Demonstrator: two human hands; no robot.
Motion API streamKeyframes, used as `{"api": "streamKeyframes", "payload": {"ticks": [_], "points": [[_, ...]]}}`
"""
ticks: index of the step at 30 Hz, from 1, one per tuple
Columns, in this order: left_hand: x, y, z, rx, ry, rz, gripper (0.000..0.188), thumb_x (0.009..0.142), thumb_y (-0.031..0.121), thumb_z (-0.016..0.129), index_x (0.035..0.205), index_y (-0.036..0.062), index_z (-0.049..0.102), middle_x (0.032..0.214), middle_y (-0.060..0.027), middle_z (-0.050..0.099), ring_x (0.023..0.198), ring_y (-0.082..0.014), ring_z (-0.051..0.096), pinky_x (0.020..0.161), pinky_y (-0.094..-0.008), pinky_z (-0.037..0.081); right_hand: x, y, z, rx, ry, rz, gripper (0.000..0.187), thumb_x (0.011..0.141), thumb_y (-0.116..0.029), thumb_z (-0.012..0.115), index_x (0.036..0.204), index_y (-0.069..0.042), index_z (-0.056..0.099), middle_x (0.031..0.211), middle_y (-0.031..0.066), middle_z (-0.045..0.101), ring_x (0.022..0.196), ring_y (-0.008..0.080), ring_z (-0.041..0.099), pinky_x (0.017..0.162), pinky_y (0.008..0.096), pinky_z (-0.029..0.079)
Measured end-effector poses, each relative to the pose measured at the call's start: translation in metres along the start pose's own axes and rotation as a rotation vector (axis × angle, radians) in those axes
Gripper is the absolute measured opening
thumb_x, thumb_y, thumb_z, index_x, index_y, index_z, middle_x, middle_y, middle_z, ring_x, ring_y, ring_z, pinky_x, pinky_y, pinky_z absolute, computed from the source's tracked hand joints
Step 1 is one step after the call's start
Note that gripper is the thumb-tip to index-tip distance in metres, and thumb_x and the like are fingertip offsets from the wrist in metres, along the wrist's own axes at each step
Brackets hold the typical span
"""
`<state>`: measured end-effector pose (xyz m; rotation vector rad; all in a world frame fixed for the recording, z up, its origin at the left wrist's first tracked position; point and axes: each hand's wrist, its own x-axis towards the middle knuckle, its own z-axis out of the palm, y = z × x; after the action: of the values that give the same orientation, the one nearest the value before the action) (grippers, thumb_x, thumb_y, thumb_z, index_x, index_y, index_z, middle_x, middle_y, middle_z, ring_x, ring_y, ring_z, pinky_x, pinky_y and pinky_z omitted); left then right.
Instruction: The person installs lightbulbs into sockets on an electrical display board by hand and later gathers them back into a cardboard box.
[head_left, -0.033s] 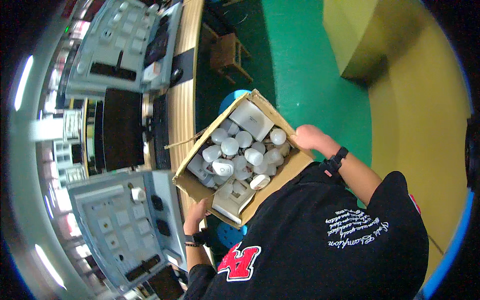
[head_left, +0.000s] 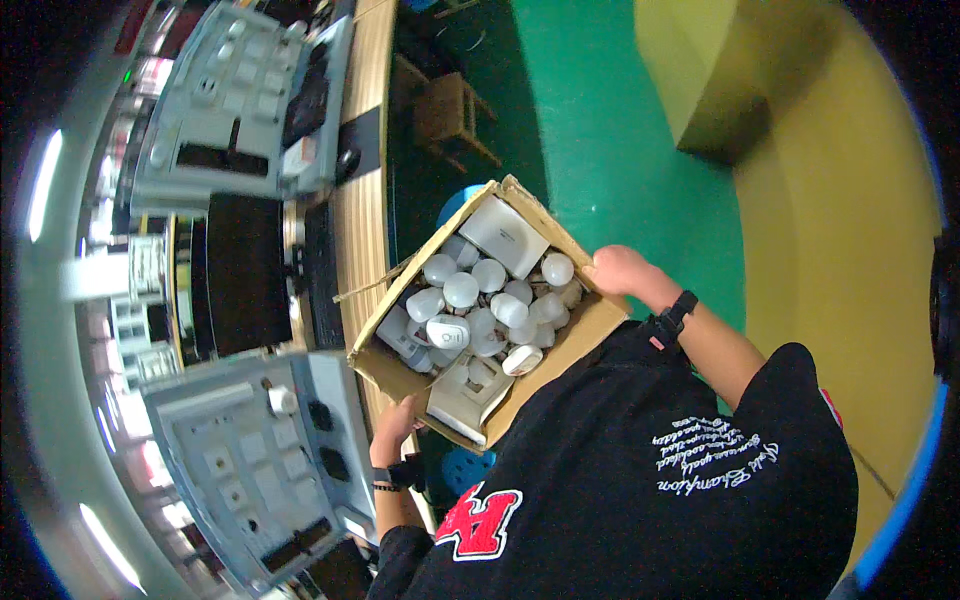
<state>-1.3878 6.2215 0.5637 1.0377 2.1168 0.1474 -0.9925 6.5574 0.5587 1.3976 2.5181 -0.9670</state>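
Note:
An open cardboard carton [head_left: 585, 335] is held up in front of my body, tilted in the view. My left hand [head_left: 397, 424] grips its lower left corner, fingers partly hidden by the cardboard. At the opposite right corner my right hand [head_left: 618, 271] has its fingers closed round the rim. Heaped in the middle are several round white light bulbs [head_left: 460, 290]. A white oval device [head_left: 448, 332] lies among them. One flat white box [head_left: 503, 237] rests against the far end, and an opened white box [head_left: 462, 400] lies at the near end.
A wooden bench [head_left: 361, 215] runs along the left, bearing a dark monitor [head_left: 245, 268], a keyboard [head_left: 322, 272] and a mouse [head_left: 348, 162]. Two grey cases with white devices, an upper case [head_left: 165, 180] and a lower case [head_left: 350, 420], stand there. A wooden stool [head_left: 446, 112] and blue stool [head_left: 465, 466] are nearby.
The bench and its cases have shifted slightly in the view. Both hands keep their grip on the carton, and its contents look the same.

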Motion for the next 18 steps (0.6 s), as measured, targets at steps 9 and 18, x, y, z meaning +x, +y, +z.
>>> {"api": "streamKeyframes", "payload": {"ticks": [9,18], "points": [[0.139,0.169,-0.068,0.532,-0.019,0.336,0.020,0.086,0.014,0.048,0.090,0.0022,0.063,0.080,-0.0207,0.065,0.078,-0.0350,0.065,0.067,-0.0422,0.051,0.021,0.080,-0.072,0.099,0.112,0.279,0.044,0.087,-0.040,0.054,0.087,0.002,0.068,0.092,0.0252,0.065,0.087,0.0422,0.062,0.077,0.0480,0.050],[0.362,0.268,-0.144,0.138,-0.214,0.223,0.027,0.082,0.021,0.052,0.078,-0.0026,0.064,0.072,-0.0226,0.064,0.065,-0.0348,0.064,0.061,-0.0402,0.052,0.180,0.137,-0.093,0.003,-0.016,0.194,0.042,0.088,-0.034,0.046,0.084,0.003,0.066,0.091,0.0298,0.061,0.087,0.0449,0.060,0.076,0.0504,0.049]]}}
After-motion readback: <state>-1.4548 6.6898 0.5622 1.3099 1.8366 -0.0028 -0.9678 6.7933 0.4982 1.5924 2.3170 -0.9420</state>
